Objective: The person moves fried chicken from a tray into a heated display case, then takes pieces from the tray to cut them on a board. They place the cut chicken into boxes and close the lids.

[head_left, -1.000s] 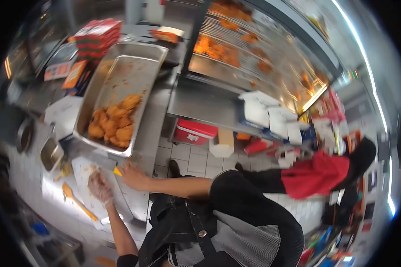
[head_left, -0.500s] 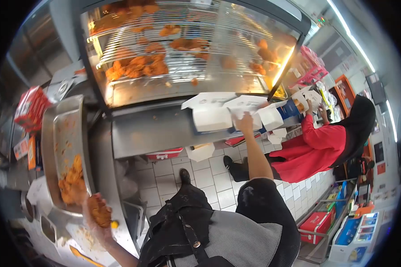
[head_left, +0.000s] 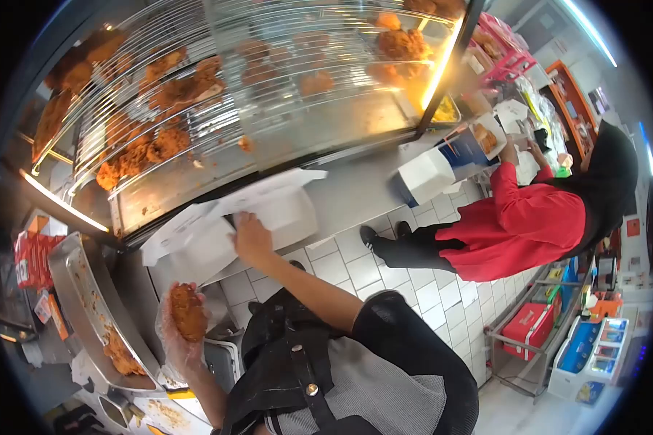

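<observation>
My left hand (head_left: 175, 341), in a clear plastic glove, is wrapped round a piece of fried chicken (head_left: 189, 312) and holds it up beside the metal tray. At the counter edge, the fingers of my right hand (head_left: 252, 239) are closed on a white cardboard box (head_left: 286, 214) with its lid open. Against that box stands a second open white box (head_left: 192, 243), to its left. Below my left hand's side lies the deep metal tray (head_left: 69, 272), with more fried chicken (head_left: 122, 353) at its near end.
A glass warming cabinet (head_left: 341, 138) with fried chicken on wire racks stands behind the steel counter (head_left: 348, 177). Another white box (head_left: 426, 176) sits farther right. A co-worker in a red top (head_left: 519, 225) handles boxes there. A trolley (head_left: 533, 326) stands on the tiled floor.
My right hand and the two white boxes have moved left along the counter, away from the other boxes. My left hand has lifted the chicken away from the tray. The view has shifted.
</observation>
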`<state>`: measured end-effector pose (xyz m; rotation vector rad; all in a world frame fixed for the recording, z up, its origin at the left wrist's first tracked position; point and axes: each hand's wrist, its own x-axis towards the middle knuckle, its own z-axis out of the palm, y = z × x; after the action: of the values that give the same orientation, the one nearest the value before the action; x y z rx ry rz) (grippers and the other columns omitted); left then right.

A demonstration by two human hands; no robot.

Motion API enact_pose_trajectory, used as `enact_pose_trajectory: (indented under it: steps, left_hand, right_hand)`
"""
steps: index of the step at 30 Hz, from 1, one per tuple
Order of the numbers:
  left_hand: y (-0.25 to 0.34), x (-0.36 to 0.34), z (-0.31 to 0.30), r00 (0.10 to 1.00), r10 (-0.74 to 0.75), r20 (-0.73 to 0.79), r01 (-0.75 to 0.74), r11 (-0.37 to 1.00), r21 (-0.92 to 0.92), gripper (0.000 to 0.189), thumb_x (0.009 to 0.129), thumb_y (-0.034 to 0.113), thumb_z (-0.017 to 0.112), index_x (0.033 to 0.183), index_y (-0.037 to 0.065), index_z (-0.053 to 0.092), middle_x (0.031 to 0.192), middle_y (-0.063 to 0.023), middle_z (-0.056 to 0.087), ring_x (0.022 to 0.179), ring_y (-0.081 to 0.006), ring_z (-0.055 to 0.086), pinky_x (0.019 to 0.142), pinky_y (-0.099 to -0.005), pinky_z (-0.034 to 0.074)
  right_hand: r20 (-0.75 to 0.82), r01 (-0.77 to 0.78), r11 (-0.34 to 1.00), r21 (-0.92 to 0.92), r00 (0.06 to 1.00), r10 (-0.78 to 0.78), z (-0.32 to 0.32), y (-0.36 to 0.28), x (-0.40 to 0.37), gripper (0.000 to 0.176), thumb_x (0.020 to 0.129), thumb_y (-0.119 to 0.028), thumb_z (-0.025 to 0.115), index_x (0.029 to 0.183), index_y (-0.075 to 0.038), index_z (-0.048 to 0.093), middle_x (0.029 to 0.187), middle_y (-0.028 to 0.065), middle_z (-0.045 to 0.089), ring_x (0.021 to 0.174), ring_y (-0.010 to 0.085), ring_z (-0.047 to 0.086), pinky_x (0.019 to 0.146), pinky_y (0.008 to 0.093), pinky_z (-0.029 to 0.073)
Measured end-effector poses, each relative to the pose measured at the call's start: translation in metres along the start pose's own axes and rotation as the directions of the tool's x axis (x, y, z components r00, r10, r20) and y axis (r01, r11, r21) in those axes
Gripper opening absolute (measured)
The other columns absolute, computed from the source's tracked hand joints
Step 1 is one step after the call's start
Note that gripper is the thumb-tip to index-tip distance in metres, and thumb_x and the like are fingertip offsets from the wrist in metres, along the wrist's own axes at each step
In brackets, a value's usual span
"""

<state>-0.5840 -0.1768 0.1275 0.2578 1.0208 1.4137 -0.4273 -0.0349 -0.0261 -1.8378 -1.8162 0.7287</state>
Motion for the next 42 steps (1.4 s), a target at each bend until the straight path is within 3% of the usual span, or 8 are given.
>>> enact_pose_trajectory:
  steps: [5,7,11,23,30,32,37,42]
  left_hand:
    - [-0.007,0.028,-0.022,0.997,-0.054,0.053,0.056,0.998,-0.03,0.039,0.101,0.033,0.051,0.132,0.01,0.053,0.121,-0.0152,0.061,0.098,-0.0256,0.063,0.069,-0.0362,0.056]
    - [-0.005,0.039,-0.029,0.999,-0.038,0.024,0.039,0.998,-0.051,0.039,0.102,0.034,0.05,0.133,0.009,0.052,0.122,-0.0152,0.061,0.098,-0.0252,0.063,0.069,-0.0367,0.057]
    - [0.006,0.05,-0.05,0.999,0.022,0.033,-0.021,0.999,-0.05,0.041,0.102,0.035,0.05,0.133,0.009,0.052,0.123,-0.0146,0.061,0.099,-0.0248,0.063,0.069,-0.0362,0.058]
    - [-0.03,0.077,0.046,0.971,-0.233,0.043,0.225,0.963,0.147,0.033,0.099,0.035,0.054,0.118,0.008,0.061,0.102,-0.0119,0.066,0.085,-0.0179,0.065,0.058,-0.0278,0.052]
    - [-0.028,0.162,-0.073,0.771,0.548,-0.326,-0.088,0.597,0.797,0.04,0.095,0.039,0.058,0.114,0.005,0.065,0.09,-0.0121,0.069,0.08,-0.0197,0.066,0.07,-0.0272,0.05]
    - [-0.037,0.172,-0.099,0.773,0.633,0.051,-0.356,0.366,0.86,0.048,0.092,0.042,0.06,0.118,0.002,0.062,0.095,-0.0159,0.069,0.086,-0.0287,0.067,0.077,-0.0359,0.052]
    - [-0.029,0.155,-0.023,0.936,0.349,0.038,-0.034,-0.018,0.999,0.048,0.094,0.049,0.051,0.121,0.011,0.061,0.123,-0.0196,0.062,0.114,-0.0394,0.058,0.101,-0.0458,0.043]
    - [0.014,0.048,-0.048,0.695,0.719,-0.004,0.086,-0.078,0.993,0.03,0.093,0.033,0.053,0.112,0.015,0.067,0.118,-0.0155,0.065,0.107,-0.0343,0.063,0.096,-0.0429,0.047]
  right_hand:
    - [-0.174,0.189,0.982,0.026,0.968,-0.182,-0.144,0.109,-0.024,0.014,0.088,-0.015,0.061,0.094,-0.004,0.067,0.096,0.0134,0.068,0.089,0.0339,0.065,0.083,0.0455,0.05]
    - [-0.429,-0.165,0.941,0.295,0.857,0.285,-0.238,0.171,-0.026,0.036,0.077,-0.002,0.059,0.113,-0.003,0.061,0.105,0.0142,0.065,0.104,0.0332,0.06,0.089,0.044,0.047]
    - [-0.363,-0.187,0.874,-0.449,0.932,0.013,-0.281,0.301,-0.031,0.048,0.076,-0.006,0.064,0.124,-0.008,0.057,0.115,0.0119,0.061,0.115,0.0343,0.053,0.097,0.0531,0.037]
    - [-0.087,0.134,0.968,-0.21,0.984,-0.155,-0.121,0.138,-0.022,0.048,0.074,0.002,0.055,0.12,-0.01,0.062,0.111,0.0042,0.067,0.111,0.0264,0.056,0.09,0.0476,0.032]
    - [-0.084,0.096,0.97,-0.223,0.99,-0.117,-0.124,0.134,-0.02,0.047,0.076,-0.003,0.056,0.123,-0.011,0.057,0.12,0.0062,0.061,0.119,0.0283,0.051,0.092,0.0531,0.034]
    - [-0.035,0.103,0.954,-0.28,0.992,-0.118,-0.123,0.141,-0.021,0.046,0.079,-0.007,0.06,0.124,-0.01,0.055,0.119,0.01,0.058,0.123,0.029,0.047,0.094,0.0535,0.033]
    - [-0.124,0.15,0.949,-0.279,0.974,-0.19,-0.139,0.093,-0.038,0.045,0.085,-0.013,0.059,0.128,-0.008,0.05,0.125,0.0157,0.05,0.125,0.035,0.043,0.095,0.0546,0.033]
    - [-0.135,0.374,0.915,-0.15,0.909,-0.394,-0.146,0.039,-0.062,0.037,0.087,-0.01,0.059,0.123,-0.002,0.052,0.121,0.0181,0.055,0.118,0.0386,0.047,0.094,0.0548,0.037]
